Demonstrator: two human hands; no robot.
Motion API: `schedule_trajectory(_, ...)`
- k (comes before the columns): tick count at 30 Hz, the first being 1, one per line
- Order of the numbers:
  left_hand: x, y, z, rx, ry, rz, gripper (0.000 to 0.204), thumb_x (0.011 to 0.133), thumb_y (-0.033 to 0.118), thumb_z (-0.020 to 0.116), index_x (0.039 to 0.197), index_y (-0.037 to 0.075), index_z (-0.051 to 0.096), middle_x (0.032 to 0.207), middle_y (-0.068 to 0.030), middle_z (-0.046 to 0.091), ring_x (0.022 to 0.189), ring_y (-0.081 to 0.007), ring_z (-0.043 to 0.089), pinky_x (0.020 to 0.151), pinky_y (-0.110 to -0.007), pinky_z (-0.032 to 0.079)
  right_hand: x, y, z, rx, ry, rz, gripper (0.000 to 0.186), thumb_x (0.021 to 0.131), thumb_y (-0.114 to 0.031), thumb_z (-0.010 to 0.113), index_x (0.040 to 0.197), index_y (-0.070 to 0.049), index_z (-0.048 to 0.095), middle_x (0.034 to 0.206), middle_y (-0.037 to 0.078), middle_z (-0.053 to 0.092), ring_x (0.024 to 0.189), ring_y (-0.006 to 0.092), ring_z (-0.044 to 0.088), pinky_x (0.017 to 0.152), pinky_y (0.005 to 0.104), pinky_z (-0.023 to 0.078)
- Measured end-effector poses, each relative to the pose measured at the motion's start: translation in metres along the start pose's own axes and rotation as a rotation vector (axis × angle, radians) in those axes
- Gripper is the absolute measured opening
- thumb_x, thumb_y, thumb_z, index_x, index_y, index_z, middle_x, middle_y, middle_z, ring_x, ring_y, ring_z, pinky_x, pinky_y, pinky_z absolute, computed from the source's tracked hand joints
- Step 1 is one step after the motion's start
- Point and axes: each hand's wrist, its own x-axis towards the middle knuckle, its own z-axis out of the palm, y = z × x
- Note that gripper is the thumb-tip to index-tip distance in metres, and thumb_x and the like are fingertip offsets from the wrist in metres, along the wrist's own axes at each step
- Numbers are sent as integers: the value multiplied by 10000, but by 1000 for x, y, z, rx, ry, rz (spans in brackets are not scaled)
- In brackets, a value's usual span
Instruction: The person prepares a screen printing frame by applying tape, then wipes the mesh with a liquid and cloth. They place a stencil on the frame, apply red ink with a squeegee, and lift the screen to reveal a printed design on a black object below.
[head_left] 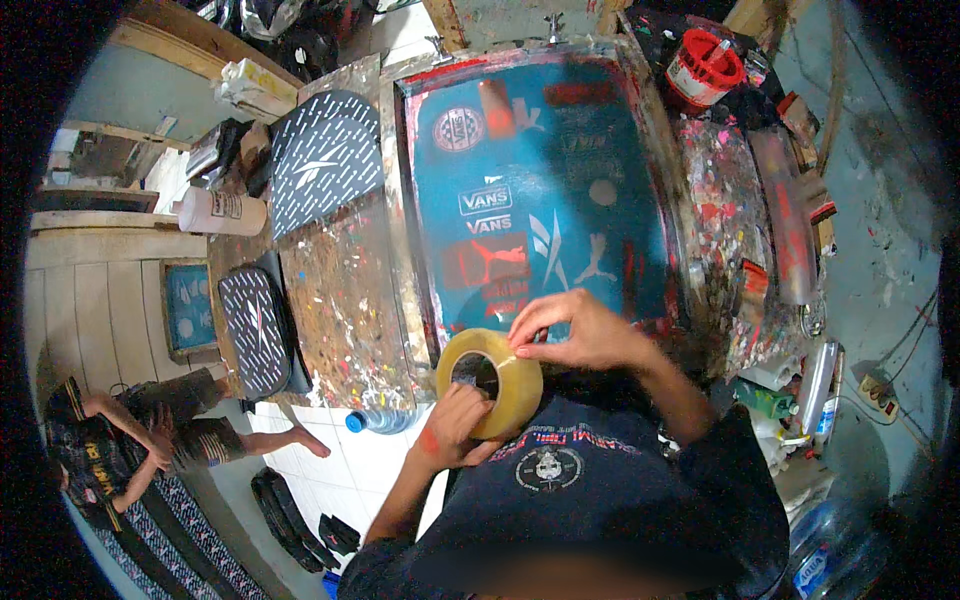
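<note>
A wide roll of clear yellowish packing tape (522,398) is held up in front of my chest, over the near edge of the bench. My left hand (452,428) grips it from the lower left, fingers curled into its core. At the roll's upper right rim, my right hand (590,332) pinches the tape's edge between thumb and fingertips. Whether a loose end is lifted there is too small to tell. Just beyond my hands lies a framed printing screen (450,275) with blue mesh and several logo stencils, some stained red.
Black panels with white dashes (325,140) (255,330) and a white bottle (225,212) sit left on the paint-spattered bench (345,290). A red bucket (685,85) stands far right. A water bottle (385,421) lies below the bench's left part. Another person (110,440) is at the left.
</note>
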Motion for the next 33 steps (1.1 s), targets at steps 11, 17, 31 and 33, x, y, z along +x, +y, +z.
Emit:
schedule_trajectory(11,13,-1,-14,-8,-64,118,470,717,207,854,1041,-17,598,956,-167,577,886,-355,586,771,-434,460,-7,27,-1,-36,-188,-168,201,800,-26,750,926,-11,594,852,53,586,708,170,565,654,309,485)
schedule_trajectory(17,24,0,-26,-118,41,14,449,739,243,893,920,-11,570,775,-134,503,687,-320,533,613,-426,406,-44,1,1,-78,-98,-121,204,855,-90,714,933,-49,531,929,70,576,841,215,578,772,339,474)
schedule_trajectory(31,95,36,-106,-177,-366,-173,559,816,441,817,993,-45,607,745,-217,611,699,-403,649,624,-444,495,-58,-37,-3,306,380,275,269,794,-30,858,871,-58,602,859,45,710,871,120,693,793,287,550)
schedule_trajectory(33,106,35,-124,-73,-492,-322,597,862,502,755,964,-72,626,708,-250,616,644,-392,648,611,-462,490,-72,-44,-17,224,461,335,283,788,-19,858,897,-57,599,854,46,709,857,119,690,788,288,552)
